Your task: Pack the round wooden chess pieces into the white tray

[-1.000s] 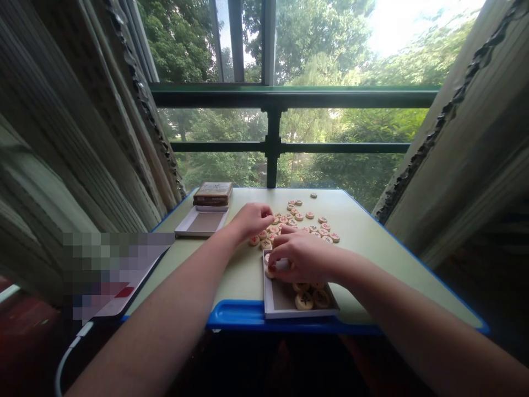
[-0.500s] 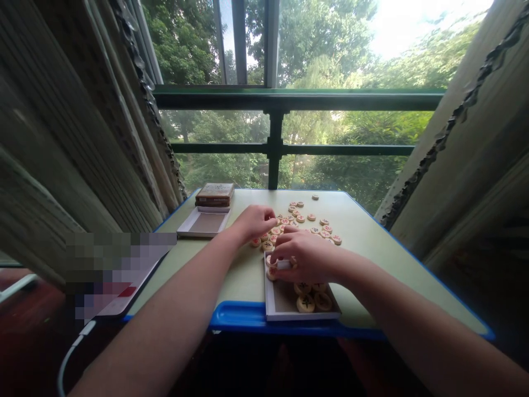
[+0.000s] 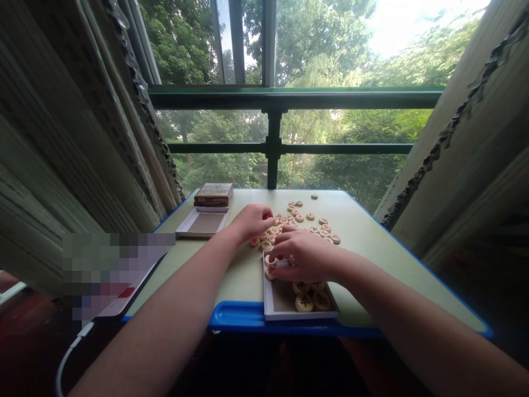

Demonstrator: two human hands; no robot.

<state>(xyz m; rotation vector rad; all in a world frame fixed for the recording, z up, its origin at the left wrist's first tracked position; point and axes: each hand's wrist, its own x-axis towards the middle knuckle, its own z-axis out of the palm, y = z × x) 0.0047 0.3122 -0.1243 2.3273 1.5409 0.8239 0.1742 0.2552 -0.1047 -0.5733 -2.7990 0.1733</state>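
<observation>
Round wooden Chinese chess pieces (image 3: 274, 230) with red and dark characters lie in a loose heap on the table. My left hand (image 3: 255, 220) is at the heap's left side, fingers curled down; what they hold, if anything, is hidden. A shallow white-sided box (image 3: 269, 300) stands at the table's near edge. Over its back part is my right hand (image 3: 306, 255), thumb and fingers closed around a Chinese chess piece (image 3: 270, 272) at the box's left wall. More pieces, among them a dark-marked piece (image 3: 304, 302), lie in the box below my palm, which hides part of the inside.
At the far left of the table (image 3: 384, 281) sit an open shallow tray (image 3: 202, 223) and a stacked box (image 3: 213, 193) behind it. A partly blurred flat device (image 3: 136, 281) with a white cable (image 3: 68, 353) lies at left. Curtains flank the window railing (image 3: 273, 99).
The view has shifted very slightly. Both hands keep nearly the same places and grips, and the pieces lie as before.
</observation>
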